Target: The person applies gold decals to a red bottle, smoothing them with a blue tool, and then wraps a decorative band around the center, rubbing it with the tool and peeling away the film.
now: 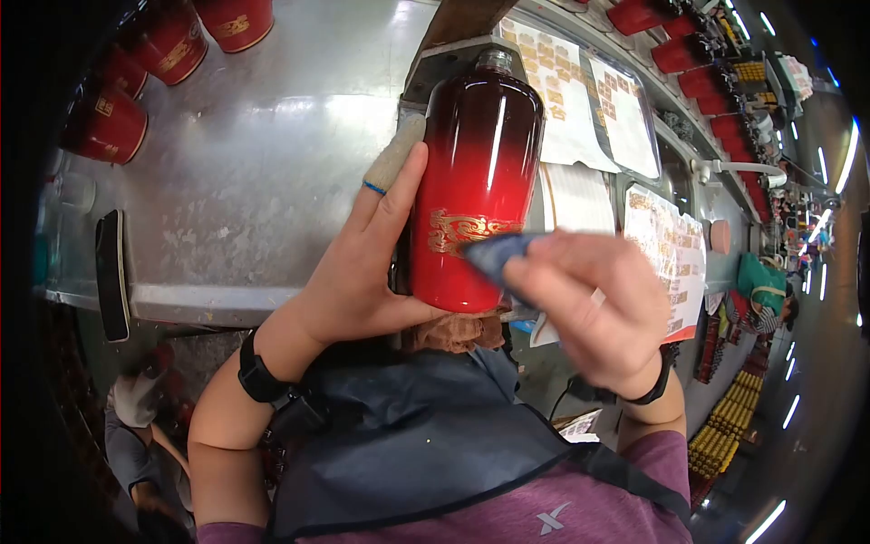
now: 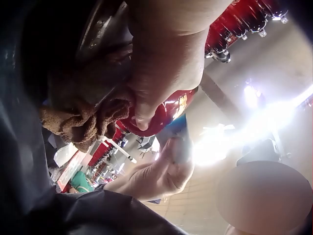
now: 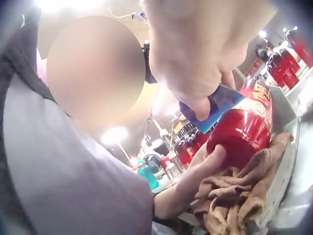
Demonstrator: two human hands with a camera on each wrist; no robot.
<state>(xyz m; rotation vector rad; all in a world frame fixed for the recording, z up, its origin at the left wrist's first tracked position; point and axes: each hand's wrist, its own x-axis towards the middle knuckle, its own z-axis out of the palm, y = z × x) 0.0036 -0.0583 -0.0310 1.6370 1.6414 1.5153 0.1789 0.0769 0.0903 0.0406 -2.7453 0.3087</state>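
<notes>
A glossy red bottle [image 1: 476, 172] with a gold pattern and a dark top lies tilted, its base resting on a brown cloth [image 1: 458, 331] at the table edge. My left hand [image 1: 362, 263] cradles the bottle's left side, with a cloth-wrapped finger [image 1: 395, 152] along it. My right hand [image 1: 594, 304] pinches a small blue piece [image 1: 497, 254] and holds it against the gold pattern. The right wrist view shows the blue piece [image 3: 215, 110] touching the bottle [image 3: 242, 127] above the cloth [image 3: 239, 196]. In the left wrist view the bottle's base [image 2: 164, 115] sits beside the cloth [image 2: 80, 125].
Several red bottles [image 1: 168, 41] stand at the far left of the metal table [image 1: 254, 163]. Printed sheets [image 1: 562, 91] lie on the right, under more red bottles [image 1: 675, 50]. A dark slim object [image 1: 111, 272] lies at the table's left front edge.
</notes>
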